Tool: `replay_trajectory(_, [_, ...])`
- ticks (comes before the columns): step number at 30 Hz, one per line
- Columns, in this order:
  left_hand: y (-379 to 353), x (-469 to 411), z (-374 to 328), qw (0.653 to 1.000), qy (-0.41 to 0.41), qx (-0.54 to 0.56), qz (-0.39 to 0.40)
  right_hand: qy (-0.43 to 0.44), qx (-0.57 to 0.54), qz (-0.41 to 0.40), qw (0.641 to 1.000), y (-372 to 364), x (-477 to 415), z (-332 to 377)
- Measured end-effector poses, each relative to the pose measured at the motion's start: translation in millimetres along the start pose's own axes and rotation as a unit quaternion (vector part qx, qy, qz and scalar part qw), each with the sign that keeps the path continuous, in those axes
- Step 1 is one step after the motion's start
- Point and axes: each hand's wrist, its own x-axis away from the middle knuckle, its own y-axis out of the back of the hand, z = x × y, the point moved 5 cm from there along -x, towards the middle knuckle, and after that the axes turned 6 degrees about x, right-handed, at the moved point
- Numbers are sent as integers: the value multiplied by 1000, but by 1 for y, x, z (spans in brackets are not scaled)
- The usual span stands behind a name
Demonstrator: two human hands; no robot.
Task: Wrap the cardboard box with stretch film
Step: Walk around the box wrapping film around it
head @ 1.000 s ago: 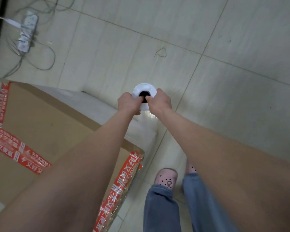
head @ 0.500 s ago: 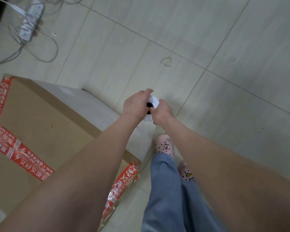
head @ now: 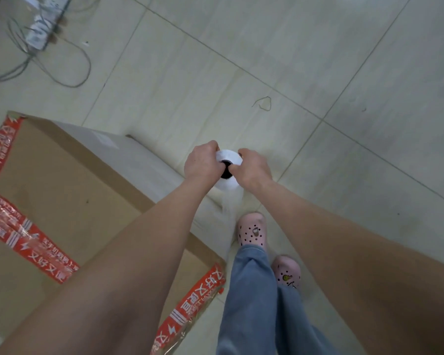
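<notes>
With left hand (head: 201,162) and right hand (head: 251,170) both gripping the top of the stretch film roll (head: 228,155) just off the corner of the cardboard box (head: 62,188) on the floor (head: 344,73), pull taut and walk round close or get saggy wraps lol.

Pale tiled floor (head: 267,47) crossed by dark grout lines; a white power strip (head: 45,24) with trailing grey cables (head: 69,73) lies at upper left.
</notes>
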Motion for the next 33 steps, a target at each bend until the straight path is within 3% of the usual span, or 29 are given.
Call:
replay_trajectory(4, [17, -14, 32, 995, 64, 71, -30, 5, -40, -32, 999, -7, -4, 23])
replay_trajectory(9, [34, -24, 78, 963, 163, 200, -69, 14, -60, 1, 998, -30, -14, 61])
replay_trajectory(13, [40, -22, 105, 932, 229, 270, -74, 32, -8, 2, 999, -47, -23, 89])
replay_trajectory(18, [45, -26, 115, 927, 246, 282, -5, 96, 98, 18, 990, -43, -29, 120])
replay_trajectory(21, [54, -34, 107, 949, 214, 232, 5, 104, 101, 22, 989, -38, -35, 128])
replay_trajectory(25, [70, -46, 82, 994, 85, 68, -10, 95, 92, 33, 991, -38, -40, 125])
replay_trajectory(29, [71, -52, 64, 1000, 4, -9, -14, 92, 81, 39, 992, -33, -45, 122])
replay_trajectory(33, [73, -61, 55, 998, -13, -58, 11, 103, 99, 62, 988, -27, -49, 124])
